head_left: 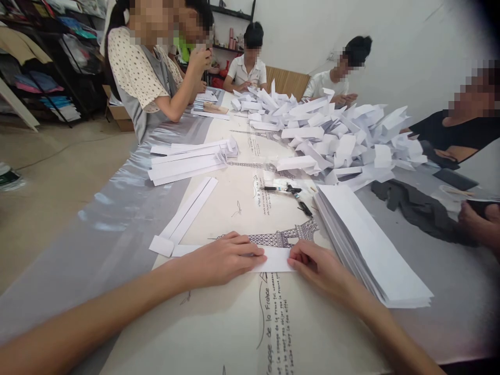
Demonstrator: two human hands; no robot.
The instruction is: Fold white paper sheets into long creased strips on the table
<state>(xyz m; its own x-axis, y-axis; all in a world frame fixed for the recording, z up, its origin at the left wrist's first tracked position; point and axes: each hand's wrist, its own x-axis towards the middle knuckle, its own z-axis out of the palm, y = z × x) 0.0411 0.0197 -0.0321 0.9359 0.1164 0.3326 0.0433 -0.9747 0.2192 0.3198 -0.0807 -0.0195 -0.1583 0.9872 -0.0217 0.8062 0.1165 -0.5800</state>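
Observation:
A white paper strip (275,260) lies crosswise on the printed table cover in front of me. My left hand (230,258) rests flat over the strip's middle, its fingers stretched toward the right. At the strip's right end, my right hand (316,264) has its fingers curled and its thumb and fingertips closed on the edge. Two narrow folded strips (191,208) lie beyond my left hand, close to the strip's left end. Right of my right hand stands a thick stack of long white paper sheets (363,239).
A large heap of folded white papers (344,135) covers the table's far right. More strips (187,164) lie at the left edge, and several pens (289,191) in the middle. Dark cloth (422,213) and a phone (455,178) lie right. Several people sit or stand around the table.

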